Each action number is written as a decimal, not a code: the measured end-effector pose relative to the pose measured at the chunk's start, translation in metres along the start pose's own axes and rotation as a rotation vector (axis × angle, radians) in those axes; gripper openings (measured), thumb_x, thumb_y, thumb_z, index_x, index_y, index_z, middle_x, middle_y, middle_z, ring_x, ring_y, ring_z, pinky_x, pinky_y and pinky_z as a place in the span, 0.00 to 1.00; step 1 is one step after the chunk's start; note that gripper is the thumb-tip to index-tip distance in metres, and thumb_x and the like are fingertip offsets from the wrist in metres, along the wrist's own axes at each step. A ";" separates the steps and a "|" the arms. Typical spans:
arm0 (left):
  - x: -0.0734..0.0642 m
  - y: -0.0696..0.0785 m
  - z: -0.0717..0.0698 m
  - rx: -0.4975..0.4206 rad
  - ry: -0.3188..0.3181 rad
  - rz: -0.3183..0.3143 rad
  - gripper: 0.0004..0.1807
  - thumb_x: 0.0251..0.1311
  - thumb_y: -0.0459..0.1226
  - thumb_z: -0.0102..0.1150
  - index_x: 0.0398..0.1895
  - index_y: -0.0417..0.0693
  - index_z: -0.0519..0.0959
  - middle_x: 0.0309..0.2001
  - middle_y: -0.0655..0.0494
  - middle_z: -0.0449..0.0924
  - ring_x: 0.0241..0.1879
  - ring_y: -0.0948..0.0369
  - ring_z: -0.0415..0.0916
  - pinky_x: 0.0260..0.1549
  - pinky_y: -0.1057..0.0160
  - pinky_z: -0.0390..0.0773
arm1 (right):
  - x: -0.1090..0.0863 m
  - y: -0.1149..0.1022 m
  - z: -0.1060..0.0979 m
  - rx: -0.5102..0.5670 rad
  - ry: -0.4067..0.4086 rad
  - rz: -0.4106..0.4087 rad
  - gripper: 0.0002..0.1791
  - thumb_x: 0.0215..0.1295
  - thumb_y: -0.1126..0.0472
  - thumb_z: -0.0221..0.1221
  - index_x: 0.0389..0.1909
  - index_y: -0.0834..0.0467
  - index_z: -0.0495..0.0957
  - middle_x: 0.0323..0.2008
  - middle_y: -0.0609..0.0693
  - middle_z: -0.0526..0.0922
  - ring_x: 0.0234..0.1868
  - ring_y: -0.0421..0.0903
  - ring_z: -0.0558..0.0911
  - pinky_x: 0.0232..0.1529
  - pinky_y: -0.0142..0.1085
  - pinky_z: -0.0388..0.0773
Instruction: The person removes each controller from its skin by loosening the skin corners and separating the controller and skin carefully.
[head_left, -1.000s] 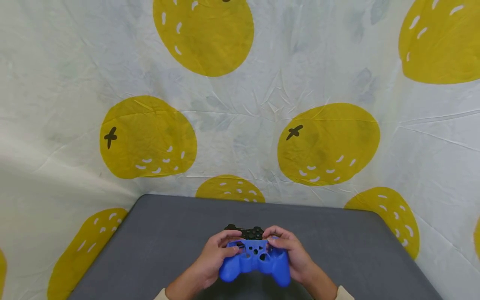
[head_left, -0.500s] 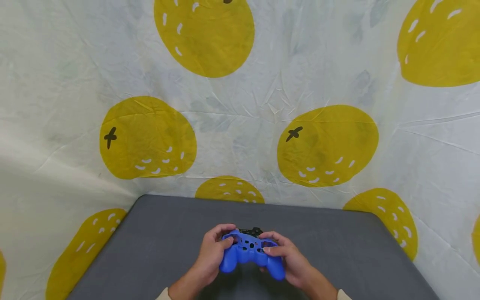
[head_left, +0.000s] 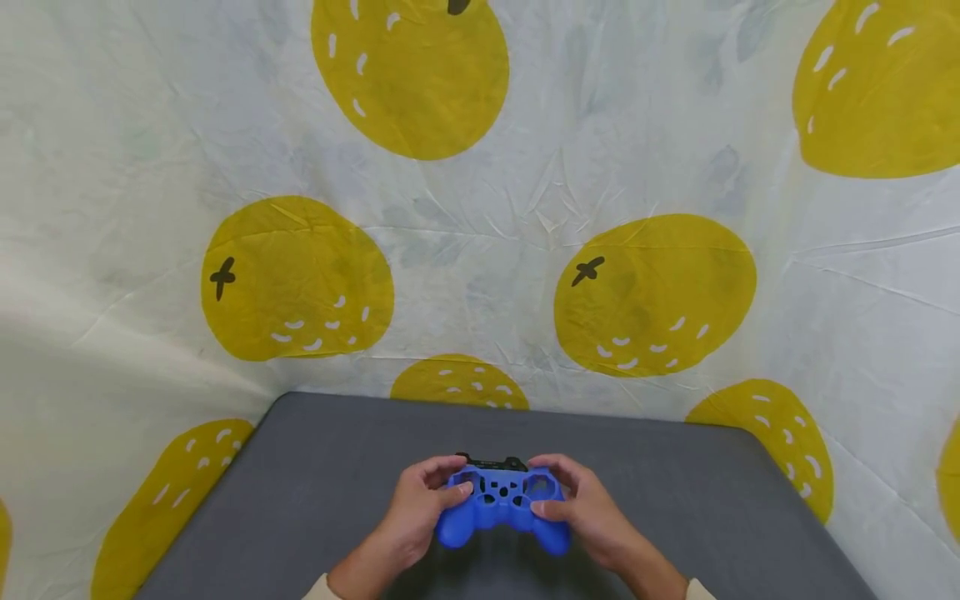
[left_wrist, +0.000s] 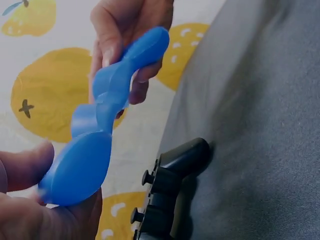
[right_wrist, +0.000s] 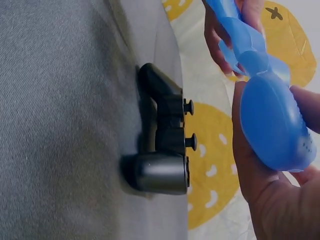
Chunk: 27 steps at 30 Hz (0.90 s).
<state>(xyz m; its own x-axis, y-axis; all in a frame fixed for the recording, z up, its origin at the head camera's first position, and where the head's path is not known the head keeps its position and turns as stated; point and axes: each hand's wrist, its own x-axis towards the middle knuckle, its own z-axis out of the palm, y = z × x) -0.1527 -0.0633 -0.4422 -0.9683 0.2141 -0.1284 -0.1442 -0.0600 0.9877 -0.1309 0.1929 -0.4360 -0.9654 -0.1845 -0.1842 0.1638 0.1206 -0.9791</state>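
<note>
A blue silicone game controller cover [head_left: 501, 513], with cut-outs for sticks and buttons, is held level between both hands in the head view. My left hand [head_left: 416, 510] grips its left side, thumb on the front face. On the other side my right hand [head_left: 594, 510] pinches it between thumb and fingers. Behind and below the cover a black game controller [head_left: 491, 463] lies on the grey table, mostly hidden in the head view. Both wrist views show the cover raised apart from the black controller [right_wrist: 169, 172], whose two sticks point up.
The grey cloth-covered table [head_left: 337, 450] extends around the hands. A pale curtain [head_left: 465, 275] printed with yellow fruit hangs behind it and along both sides.
The cover has moved a little left and levelled out, now hiding more of the black controller in the head view. Both hands have shifted their fingers along its edges and still hold it.
</note>
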 end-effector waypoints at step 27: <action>0.000 0.013 0.012 -0.004 0.137 0.005 0.22 0.60 0.25 0.70 0.59 0.32 0.83 0.59 0.32 0.82 0.55 0.51 0.84 0.55 0.55 0.86 | -0.004 -0.013 -0.018 -0.005 -0.064 -0.080 0.39 0.60 0.75 0.68 0.72 0.68 0.66 0.72 0.72 0.67 0.59 0.54 0.84 0.48 0.39 0.87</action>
<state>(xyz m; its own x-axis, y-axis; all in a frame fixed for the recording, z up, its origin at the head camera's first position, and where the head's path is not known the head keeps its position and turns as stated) -0.1518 -0.0521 -0.4282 -0.9878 0.0787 -0.1347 -0.1399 -0.0650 0.9880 -0.1331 0.2095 -0.4206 -0.9603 -0.2560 -0.1112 0.0859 0.1079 -0.9904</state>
